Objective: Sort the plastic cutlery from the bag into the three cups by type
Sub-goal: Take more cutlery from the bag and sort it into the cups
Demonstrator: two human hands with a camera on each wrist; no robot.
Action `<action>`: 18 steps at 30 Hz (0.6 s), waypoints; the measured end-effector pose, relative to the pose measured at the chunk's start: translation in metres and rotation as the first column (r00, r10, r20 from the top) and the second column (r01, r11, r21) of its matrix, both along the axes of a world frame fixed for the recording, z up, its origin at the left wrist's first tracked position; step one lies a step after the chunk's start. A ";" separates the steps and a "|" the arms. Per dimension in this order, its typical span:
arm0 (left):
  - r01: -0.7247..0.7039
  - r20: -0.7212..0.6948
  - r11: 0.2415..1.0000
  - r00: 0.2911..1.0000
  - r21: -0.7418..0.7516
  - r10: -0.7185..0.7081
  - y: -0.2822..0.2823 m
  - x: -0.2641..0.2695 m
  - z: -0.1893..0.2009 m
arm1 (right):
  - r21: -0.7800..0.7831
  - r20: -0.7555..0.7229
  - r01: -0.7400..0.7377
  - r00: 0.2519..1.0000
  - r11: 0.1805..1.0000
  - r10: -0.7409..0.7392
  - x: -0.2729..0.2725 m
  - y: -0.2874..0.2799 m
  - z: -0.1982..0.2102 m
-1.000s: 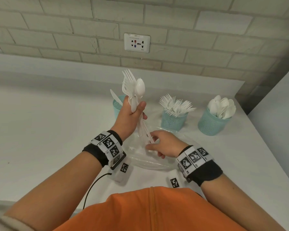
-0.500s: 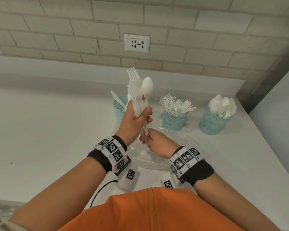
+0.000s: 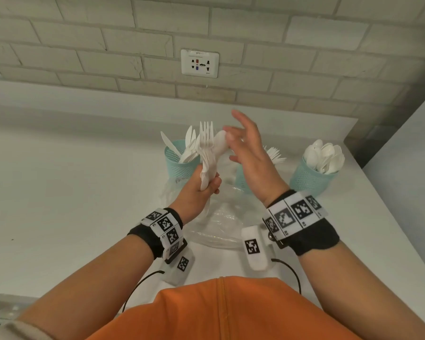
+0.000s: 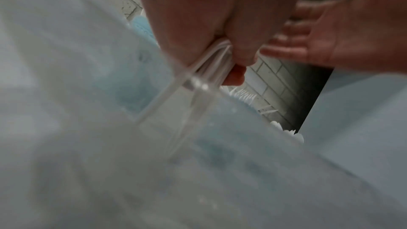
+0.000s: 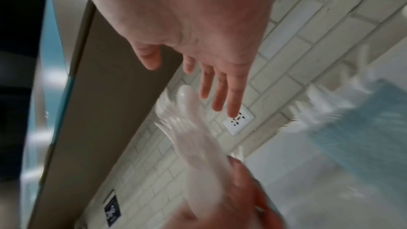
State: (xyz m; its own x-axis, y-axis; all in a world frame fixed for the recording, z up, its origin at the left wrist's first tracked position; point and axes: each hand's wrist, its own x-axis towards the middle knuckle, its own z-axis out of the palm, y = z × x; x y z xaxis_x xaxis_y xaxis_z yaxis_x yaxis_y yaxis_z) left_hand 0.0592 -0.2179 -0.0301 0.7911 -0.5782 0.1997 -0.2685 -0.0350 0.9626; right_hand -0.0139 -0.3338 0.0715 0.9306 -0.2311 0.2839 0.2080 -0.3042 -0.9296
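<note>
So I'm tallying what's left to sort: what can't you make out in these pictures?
- Bundle in the left hand: pieces overlap, count unreadable in the head view; both wrist views are blurred.
- Middle cup: mostly hidden behind the right hand, head view.
- Bag: clear and crumpled; whether cutlery remains inside, cannot tell.
- Right fingertips against the bundle: contact unclear.

The right hand (image 3: 252,158) is covering most of the middle cup (image 3: 243,179). The bundled cutlery (image 5: 198,147) is blurring in the right wrist view, and the bag (image 4: 110,145) is smearing across the left wrist view.
</note>
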 end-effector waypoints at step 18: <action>0.034 -0.030 0.970 0.999 0.242 -0.027 0.005 0.005 -0.017 | -0.119 -0.147 -0.041 0.989 0.992 0.023 0.007 0.003 -0.048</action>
